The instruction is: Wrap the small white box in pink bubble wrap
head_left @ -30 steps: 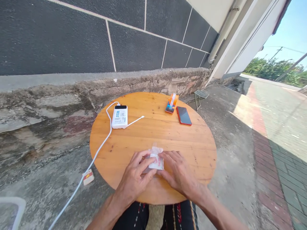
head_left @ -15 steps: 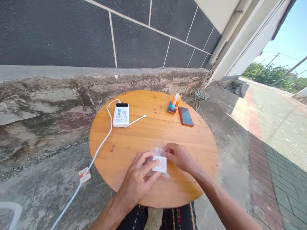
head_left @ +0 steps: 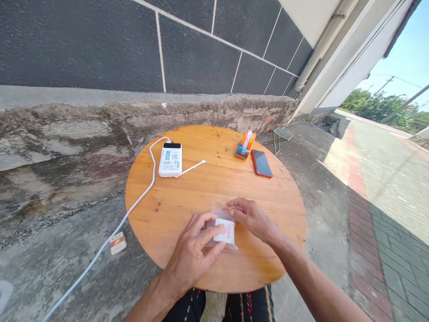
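A small white box (head_left: 228,231) with red print lies near the front of the round wooden table, inside a clear plastic wrapper (head_left: 219,213). My left hand (head_left: 197,239) grips it from the left, with the thumb at its near side and the other fingers across its top. At the wrapper's far right corner, my right hand (head_left: 250,216) has its fingers bent together on the plastic film. The fingertips partly cover the film there, so the exact hold is hard to see.
On the wooden table (head_left: 187,192) stand a white power bank (head_left: 170,161) with a long white cable (head_left: 140,199), an orange and blue tape dispenser (head_left: 246,145) and a red-edged phone (head_left: 262,163). A small carton (head_left: 118,243) lies on the ground. Behind the table is a folding stool (head_left: 281,135).
My right hand's fingers have shifted slightly, and the far edge of the wrapper lies flatter. My left hand stays on the box. The whole view has moved a little.
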Demonstrator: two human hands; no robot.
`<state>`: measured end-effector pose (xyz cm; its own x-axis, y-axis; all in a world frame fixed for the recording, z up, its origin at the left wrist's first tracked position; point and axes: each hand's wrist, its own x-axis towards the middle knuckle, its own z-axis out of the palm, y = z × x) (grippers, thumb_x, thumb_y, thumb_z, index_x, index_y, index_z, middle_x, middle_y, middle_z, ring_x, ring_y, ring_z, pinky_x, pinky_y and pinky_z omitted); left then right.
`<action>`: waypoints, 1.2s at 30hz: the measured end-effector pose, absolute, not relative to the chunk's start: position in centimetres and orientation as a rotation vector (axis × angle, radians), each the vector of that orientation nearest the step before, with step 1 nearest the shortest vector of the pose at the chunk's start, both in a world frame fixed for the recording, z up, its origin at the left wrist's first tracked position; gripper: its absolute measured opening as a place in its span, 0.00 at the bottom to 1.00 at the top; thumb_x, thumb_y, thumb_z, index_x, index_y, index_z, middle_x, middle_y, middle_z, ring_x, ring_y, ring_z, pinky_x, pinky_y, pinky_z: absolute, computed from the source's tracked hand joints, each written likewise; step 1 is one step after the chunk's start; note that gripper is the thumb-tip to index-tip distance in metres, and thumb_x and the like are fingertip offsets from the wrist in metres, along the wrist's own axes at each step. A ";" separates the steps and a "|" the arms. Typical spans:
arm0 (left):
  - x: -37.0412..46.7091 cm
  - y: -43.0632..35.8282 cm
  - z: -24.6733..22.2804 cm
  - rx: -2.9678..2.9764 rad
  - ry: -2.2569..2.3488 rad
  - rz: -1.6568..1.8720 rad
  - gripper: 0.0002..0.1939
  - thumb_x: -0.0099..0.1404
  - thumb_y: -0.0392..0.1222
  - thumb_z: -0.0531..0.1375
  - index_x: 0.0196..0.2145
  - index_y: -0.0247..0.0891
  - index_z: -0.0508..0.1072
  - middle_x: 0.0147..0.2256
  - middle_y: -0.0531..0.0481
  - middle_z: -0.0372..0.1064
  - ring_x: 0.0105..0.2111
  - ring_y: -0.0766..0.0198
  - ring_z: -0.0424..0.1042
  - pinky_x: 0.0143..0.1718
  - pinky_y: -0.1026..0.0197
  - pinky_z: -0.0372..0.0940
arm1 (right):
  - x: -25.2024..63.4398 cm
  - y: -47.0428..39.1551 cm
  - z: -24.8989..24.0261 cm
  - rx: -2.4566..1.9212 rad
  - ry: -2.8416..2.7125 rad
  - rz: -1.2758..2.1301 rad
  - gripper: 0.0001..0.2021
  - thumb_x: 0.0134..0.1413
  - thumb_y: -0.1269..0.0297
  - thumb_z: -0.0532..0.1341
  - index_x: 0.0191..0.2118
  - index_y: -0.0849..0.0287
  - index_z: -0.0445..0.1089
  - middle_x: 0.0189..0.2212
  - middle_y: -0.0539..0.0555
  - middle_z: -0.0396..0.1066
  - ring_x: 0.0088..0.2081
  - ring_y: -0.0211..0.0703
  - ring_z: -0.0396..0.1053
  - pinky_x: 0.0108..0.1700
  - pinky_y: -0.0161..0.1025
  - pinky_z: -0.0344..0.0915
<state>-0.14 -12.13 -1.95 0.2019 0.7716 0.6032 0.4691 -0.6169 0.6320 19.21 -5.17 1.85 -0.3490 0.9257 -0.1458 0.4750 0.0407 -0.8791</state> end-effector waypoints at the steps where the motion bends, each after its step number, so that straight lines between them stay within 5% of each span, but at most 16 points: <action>1: -0.1 -12.2 -1.9 2.174 1.168 1.373 0.13 0.60 0.31 0.59 0.42 0.41 0.72 0.46 0.44 0.63 0.45 0.61 0.67 0.45 0.58 0.68 | 19.1 -5.1 2.0 -1.412 -1.861 1.296 0.17 0.53 0.55 0.60 0.43 0.63 0.69 0.33 0.54 0.73 0.34 0.42 0.68 0.35 0.37 0.62; 6: -0.2 -12.1 -1.8 2.176 1.166 1.344 0.13 0.61 0.32 0.58 0.43 0.41 0.72 0.47 0.45 0.63 0.45 0.61 0.67 0.45 0.58 0.68 | 18.2 -4.3 3.0 -1.420 -2.048 1.357 0.19 0.52 0.49 0.60 0.38 0.63 0.72 0.32 0.53 0.72 0.33 0.41 0.66 0.32 0.34 0.60; 14: -0.3 -12.2 -2.0 2.179 1.177 1.340 0.12 0.60 0.32 0.59 0.42 0.41 0.72 0.46 0.45 0.63 0.43 0.61 0.68 0.44 0.58 0.68 | 16.6 -3.3 3.2 -1.441 -2.248 1.000 0.14 0.58 0.63 0.52 0.23 0.61 0.64 0.21 0.47 0.61 0.25 0.34 0.57 0.25 0.32 0.51; 36: -0.1 -12.2 -2.4 2.170 1.178 1.355 0.13 0.60 0.33 0.59 0.44 0.41 0.72 0.48 0.45 0.62 0.45 0.61 0.67 0.46 0.59 0.67 | 18.2 -5.7 2.5 -1.240 -1.903 1.216 0.06 0.54 0.66 0.55 0.28 0.60 0.66 0.24 0.47 0.65 0.28 0.36 0.62 0.31 0.33 0.58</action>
